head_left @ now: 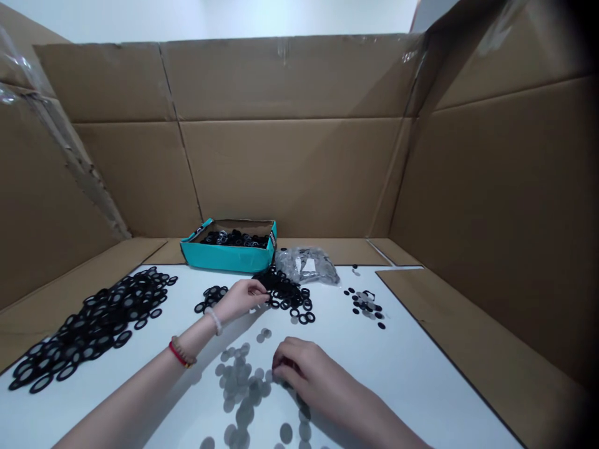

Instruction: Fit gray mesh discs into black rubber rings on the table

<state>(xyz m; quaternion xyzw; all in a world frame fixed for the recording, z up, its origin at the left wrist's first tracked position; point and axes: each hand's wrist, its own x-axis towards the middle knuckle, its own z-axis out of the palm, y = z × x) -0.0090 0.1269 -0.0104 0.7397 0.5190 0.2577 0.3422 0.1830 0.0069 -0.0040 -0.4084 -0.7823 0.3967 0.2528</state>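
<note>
My left hand [242, 300], with bracelets on the wrist, reaches to the left edge of a pile of black rings [292, 296]. Its thumb and fingers come together on a black ring there, partly hidden by the fingertips. Closer to me, my right hand [302, 368] is bent low over the white table, fingers curled in against the thumb. What those fingers pinch, if anything, is hidden. Just left of that hand lie scattered translucent grey discs [238, 377], some of them overlapping. Behind my left hand sits a small cluster of black rings [213, 297].
A long heap of black rings [105, 318] covers the table's left side. At the back stand a teal box [224, 257] holding rings and a clear plastic bag [309, 267]. Small dark discs [367, 304] lie at right. Cardboard walls [294, 168] surround the white table [407, 380].
</note>
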